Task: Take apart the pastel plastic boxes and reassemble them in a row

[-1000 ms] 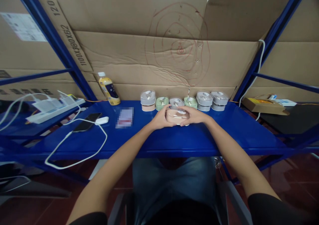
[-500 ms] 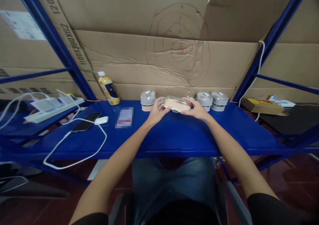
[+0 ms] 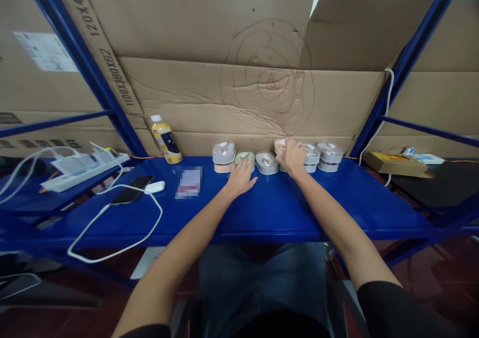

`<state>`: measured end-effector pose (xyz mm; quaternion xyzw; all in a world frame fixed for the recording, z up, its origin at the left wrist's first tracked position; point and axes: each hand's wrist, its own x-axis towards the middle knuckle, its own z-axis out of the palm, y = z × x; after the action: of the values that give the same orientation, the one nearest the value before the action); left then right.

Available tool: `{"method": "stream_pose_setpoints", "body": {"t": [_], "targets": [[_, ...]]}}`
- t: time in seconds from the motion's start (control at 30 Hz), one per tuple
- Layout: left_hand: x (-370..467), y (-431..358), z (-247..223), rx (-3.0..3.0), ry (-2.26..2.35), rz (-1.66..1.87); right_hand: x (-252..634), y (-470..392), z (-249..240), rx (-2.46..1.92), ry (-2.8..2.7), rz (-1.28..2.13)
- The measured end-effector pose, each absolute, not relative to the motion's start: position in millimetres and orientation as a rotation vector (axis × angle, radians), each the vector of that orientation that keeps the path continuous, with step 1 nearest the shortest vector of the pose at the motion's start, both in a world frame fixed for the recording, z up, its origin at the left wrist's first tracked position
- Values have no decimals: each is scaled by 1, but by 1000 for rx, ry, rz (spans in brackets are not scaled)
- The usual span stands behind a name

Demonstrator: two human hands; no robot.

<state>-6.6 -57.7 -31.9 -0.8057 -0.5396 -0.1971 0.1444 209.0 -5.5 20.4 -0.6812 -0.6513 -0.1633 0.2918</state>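
A row of small oval boxes with clear lids stands along the back of the blue table. My left hand point(image 3: 240, 178) lies with fingers stretched over a green box point(image 3: 246, 156), touching it without gripping. My right hand point(image 3: 294, 157) is closed around a pink box point(image 3: 280, 145), which sits at the top of a green one mostly hidden by the hand. Between my hands stands a single grey box point(image 3: 267, 164). On the left is a stack, a grey box point(image 3: 223, 151) over a pink one point(image 3: 223, 167). Two more stacks stand to the right, the outer one topped by a grey box point(image 3: 330, 151).
A yellow bottle point(image 3: 166, 141) stands at the back left. Near it lie a blurred packet point(image 3: 189, 182), a phone point(image 3: 132, 190) and a white cable point(image 3: 112, 256). A power strip point(image 3: 86, 171) is farther left. Cardboard point(image 3: 187, 93) walls the back; an open carton point(image 3: 396, 163) lies right.
Both hands held the pink box in front of the row. Now my right hand has it back at the row, right of centre, and my left hand has come off it onto the green box.
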Motion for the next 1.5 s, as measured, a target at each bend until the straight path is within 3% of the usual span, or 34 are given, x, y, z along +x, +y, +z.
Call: {"method": "stream_pose_setpoints", "body": {"t": [0.5,0.8,1.03,1.27,1.5], "targets": [[0,-72,-25,-2097,-1759,-569,219,-3,5,-1820,-1718,-618],[6,-97,-9,-1996,-1994,-558,219,-42,10,-1397,-1834,-643],[-1,-112,1,-1957,-2131,-504,209,-57,6,-1245,-1960,-355],[-11,-101,-6,-2956,-1227,-800,223,-61,7,-868,-2358,341],[-1,-95,-21,-3013,-1365,-1146,221,-66,1,-857,-2505,398]]}}
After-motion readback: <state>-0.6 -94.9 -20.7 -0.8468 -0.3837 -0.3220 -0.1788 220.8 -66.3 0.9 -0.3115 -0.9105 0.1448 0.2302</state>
